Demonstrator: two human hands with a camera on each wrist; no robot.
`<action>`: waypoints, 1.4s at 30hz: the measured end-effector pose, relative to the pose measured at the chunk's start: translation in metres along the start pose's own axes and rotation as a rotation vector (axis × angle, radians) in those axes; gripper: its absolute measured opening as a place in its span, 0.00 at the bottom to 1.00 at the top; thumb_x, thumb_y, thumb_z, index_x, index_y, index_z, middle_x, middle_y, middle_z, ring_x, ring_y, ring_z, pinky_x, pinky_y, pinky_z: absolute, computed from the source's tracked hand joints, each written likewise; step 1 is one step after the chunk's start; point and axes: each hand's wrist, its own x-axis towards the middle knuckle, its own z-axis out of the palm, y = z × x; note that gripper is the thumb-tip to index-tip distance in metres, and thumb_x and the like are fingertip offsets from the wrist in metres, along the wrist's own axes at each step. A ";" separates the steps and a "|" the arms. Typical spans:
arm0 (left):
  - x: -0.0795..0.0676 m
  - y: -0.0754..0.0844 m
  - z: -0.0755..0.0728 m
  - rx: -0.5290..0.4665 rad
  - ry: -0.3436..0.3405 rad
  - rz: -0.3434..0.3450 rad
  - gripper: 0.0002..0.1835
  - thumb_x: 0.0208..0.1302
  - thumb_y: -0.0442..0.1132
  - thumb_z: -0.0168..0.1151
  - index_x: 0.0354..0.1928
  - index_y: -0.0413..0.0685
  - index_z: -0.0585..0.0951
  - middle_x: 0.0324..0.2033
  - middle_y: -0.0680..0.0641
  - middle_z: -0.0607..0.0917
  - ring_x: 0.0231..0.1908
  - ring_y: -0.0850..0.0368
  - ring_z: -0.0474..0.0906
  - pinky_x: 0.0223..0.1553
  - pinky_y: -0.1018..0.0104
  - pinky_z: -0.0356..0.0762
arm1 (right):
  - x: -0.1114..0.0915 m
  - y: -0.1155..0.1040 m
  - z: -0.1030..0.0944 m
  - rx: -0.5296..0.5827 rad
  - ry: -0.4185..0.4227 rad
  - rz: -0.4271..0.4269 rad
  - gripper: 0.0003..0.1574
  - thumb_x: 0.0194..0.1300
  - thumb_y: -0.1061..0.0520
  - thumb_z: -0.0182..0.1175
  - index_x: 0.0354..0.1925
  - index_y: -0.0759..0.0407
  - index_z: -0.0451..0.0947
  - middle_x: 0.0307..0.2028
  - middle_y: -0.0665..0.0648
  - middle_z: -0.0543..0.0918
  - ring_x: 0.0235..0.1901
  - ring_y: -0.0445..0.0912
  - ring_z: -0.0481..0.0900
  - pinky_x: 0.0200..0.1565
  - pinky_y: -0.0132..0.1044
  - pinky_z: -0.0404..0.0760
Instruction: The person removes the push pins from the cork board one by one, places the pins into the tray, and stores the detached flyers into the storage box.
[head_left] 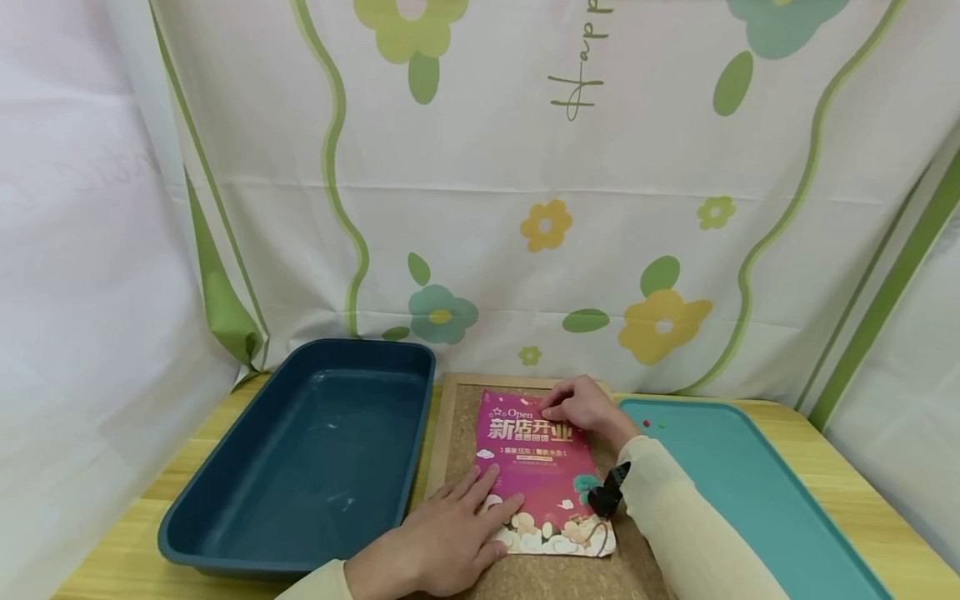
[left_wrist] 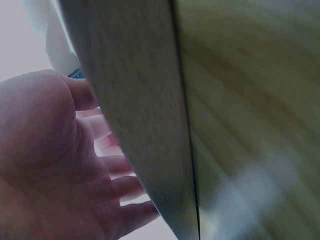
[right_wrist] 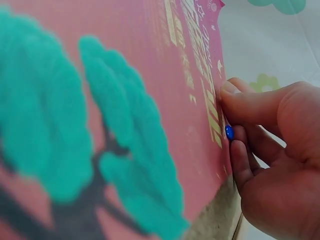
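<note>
A pink-purple flyer (head_left: 536,475) with gold lettering and a pale floral lower edge lies on a wood-framed cork board (head_left: 461,417). My left hand (head_left: 450,533) rests with fingers spread over the flyer's lower left part. In the left wrist view the palm of this hand (left_wrist: 50,160) shows beside the board's frame edge. My right hand (head_left: 581,406) is at the flyer's upper right corner, its thumb against the paper. A small shiny blue thumbtack (right_wrist: 229,132) sits among its curled fingers, close to the flyer; its point is hidden.
A deep dark-blue tub (head_left: 300,467) stands left of the board. To the right lies a shallow teal tray (head_left: 750,492), with a small red tack (head_left: 647,423) and a small green tack (head_left: 662,425) near its far left corner. A flower-patterned curtain (head_left: 480,208) hangs behind the wooden table.
</note>
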 end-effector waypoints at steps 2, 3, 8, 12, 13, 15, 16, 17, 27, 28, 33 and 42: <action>0.000 0.000 0.001 0.001 0.005 0.004 0.33 0.78 0.61 0.53 0.82 0.78 0.60 0.86 0.50 0.55 0.85 0.41 0.51 0.76 0.35 0.66 | -0.001 0.000 -0.002 -0.009 0.006 -0.010 0.06 0.71 0.59 0.69 0.41 0.56 0.92 0.45 0.59 0.87 0.43 0.50 0.80 0.40 0.36 0.79; 0.000 0.000 0.001 0.001 0.006 0.005 0.33 0.78 0.61 0.52 0.82 0.78 0.60 0.86 0.50 0.55 0.85 0.41 0.51 0.76 0.36 0.67 | -0.001 0.000 -0.003 -0.010 0.010 -0.012 0.06 0.71 0.59 0.69 0.41 0.56 0.92 0.44 0.58 0.87 0.43 0.50 0.79 0.39 0.36 0.79; -0.001 0.001 -0.001 0.010 0.004 0.000 0.34 0.78 0.62 0.52 0.82 0.78 0.60 0.86 0.51 0.55 0.85 0.42 0.51 0.77 0.37 0.66 | -0.004 -0.002 -0.010 0.011 0.025 -0.052 0.07 0.74 0.58 0.67 0.44 0.58 0.90 0.43 0.59 0.87 0.42 0.51 0.79 0.40 0.38 0.79; -0.003 0.001 -0.001 0.008 0.008 -0.006 0.33 0.78 0.62 0.53 0.82 0.77 0.61 0.86 0.51 0.55 0.85 0.42 0.51 0.77 0.37 0.66 | -0.007 -0.001 -0.022 0.011 0.056 -0.107 0.09 0.76 0.58 0.65 0.47 0.62 0.88 0.45 0.61 0.87 0.45 0.53 0.82 0.46 0.43 0.83; -0.004 0.001 -0.002 0.007 0.011 -0.006 0.34 0.78 0.62 0.53 0.82 0.77 0.61 0.86 0.51 0.55 0.85 0.42 0.52 0.77 0.37 0.67 | -0.009 0.000 -0.026 0.006 0.066 -0.116 0.10 0.76 0.58 0.65 0.48 0.63 0.88 0.45 0.62 0.87 0.45 0.53 0.83 0.47 0.45 0.84; -0.004 0.002 -0.002 0.005 0.015 -0.005 0.34 0.78 0.62 0.53 0.82 0.77 0.61 0.85 0.51 0.55 0.84 0.42 0.52 0.76 0.36 0.67 | -0.011 0.003 -0.035 -0.012 0.086 -0.125 0.11 0.76 0.58 0.64 0.48 0.64 0.87 0.45 0.62 0.87 0.45 0.54 0.83 0.48 0.46 0.85; -0.005 0.002 -0.002 0.007 0.017 -0.006 0.34 0.78 0.62 0.53 0.82 0.77 0.61 0.85 0.51 0.56 0.84 0.42 0.52 0.76 0.36 0.67 | -0.012 0.004 -0.039 -0.020 0.089 -0.129 0.11 0.76 0.58 0.64 0.49 0.64 0.87 0.45 0.62 0.87 0.45 0.54 0.83 0.47 0.47 0.85; -0.005 0.002 -0.002 0.008 0.017 -0.006 0.34 0.78 0.62 0.53 0.82 0.77 0.61 0.85 0.51 0.56 0.84 0.42 0.52 0.76 0.36 0.67 | -0.014 0.006 -0.044 -0.034 0.091 -0.130 0.11 0.76 0.58 0.64 0.49 0.64 0.86 0.46 0.62 0.87 0.45 0.53 0.82 0.47 0.45 0.85; -0.002 0.001 0.000 0.009 0.013 -0.003 0.34 0.78 0.62 0.53 0.82 0.78 0.60 0.86 0.51 0.55 0.85 0.42 0.51 0.77 0.36 0.66 | -0.037 0.033 -0.088 -0.100 0.130 -0.068 0.15 0.77 0.55 0.64 0.53 0.65 0.84 0.43 0.63 0.88 0.41 0.58 0.83 0.29 0.47 0.84; -0.002 0.001 0.000 0.010 0.014 -0.003 0.34 0.78 0.62 0.53 0.82 0.78 0.60 0.86 0.51 0.55 0.85 0.42 0.51 0.77 0.36 0.66 | -0.039 0.037 -0.091 -0.103 0.133 -0.075 0.15 0.77 0.56 0.64 0.53 0.66 0.84 0.43 0.63 0.88 0.42 0.57 0.84 0.32 0.48 0.85; -0.002 0.002 -0.001 0.014 0.014 -0.003 0.34 0.78 0.61 0.53 0.82 0.77 0.60 0.86 0.51 0.55 0.85 0.42 0.51 0.77 0.36 0.66 | -0.049 0.057 -0.108 -0.152 0.148 -0.091 0.15 0.76 0.57 0.64 0.52 0.67 0.86 0.45 0.65 0.90 0.40 0.54 0.87 0.40 0.46 0.85; -0.002 0.002 -0.003 0.016 0.004 -0.009 0.34 0.78 0.61 0.53 0.82 0.77 0.61 0.86 0.51 0.55 0.85 0.42 0.51 0.77 0.37 0.66 | -0.056 0.085 -0.130 -0.316 0.206 -0.041 0.12 0.74 0.58 0.66 0.47 0.65 0.88 0.40 0.60 0.90 0.37 0.46 0.83 0.38 0.39 0.81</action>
